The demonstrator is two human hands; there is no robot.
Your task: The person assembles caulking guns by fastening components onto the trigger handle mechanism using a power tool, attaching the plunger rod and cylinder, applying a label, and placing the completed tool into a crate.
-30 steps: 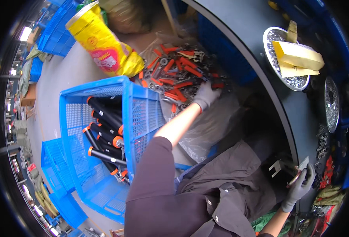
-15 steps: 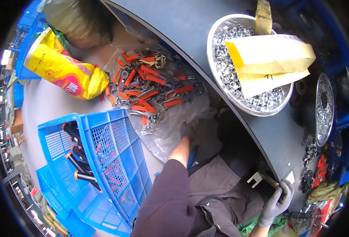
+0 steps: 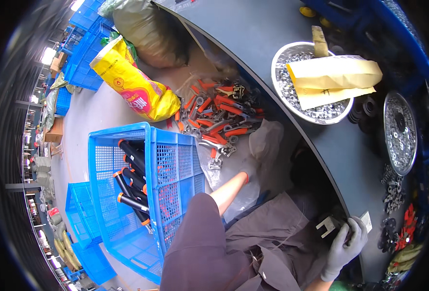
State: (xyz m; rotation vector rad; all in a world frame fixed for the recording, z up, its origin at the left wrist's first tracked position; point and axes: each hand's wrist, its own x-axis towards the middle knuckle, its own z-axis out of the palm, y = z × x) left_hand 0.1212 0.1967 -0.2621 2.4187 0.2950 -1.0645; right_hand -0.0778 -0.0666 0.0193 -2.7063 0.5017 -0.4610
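Note:
My left hand (image 3: pixel 248 167), in a grey glove, reaches down onto a clear plastic bag (image 3: pixel 265 139) on the floor. The bag is bunched up by the hand, and its fingers are blurred and partly hidden. Beyond it lies a heap of orange-handled metal tools (image 3: pixel 219 112) on the plastic. At the table's near edge my right hand (image 3: pixel 346 246), also gloved in grey, has its fingers curled round a metal bracket (image 3: pixel 327 226) with a forked end. A pale flat plate (image 3: pixel 366 222) sticks out beside its fingertips.
A blue plastic crate (image 3: pixel 149 194) holding black tubes with orange ends stands at left. Behind it lies a yellow sack (image 3: pixel 134 85). On the grey table (image 3: pixel 316 128), a bowl of small metal parts (image 3: pixel 321 111) has a paper packet on top; a second bowl (image 3: pixel 400 133) stands farther right.
The view has shifted, so most things appear farther right. The plastic now bulges up by my left hand, which has moved a little nearer. My right hand stays at the bracket.

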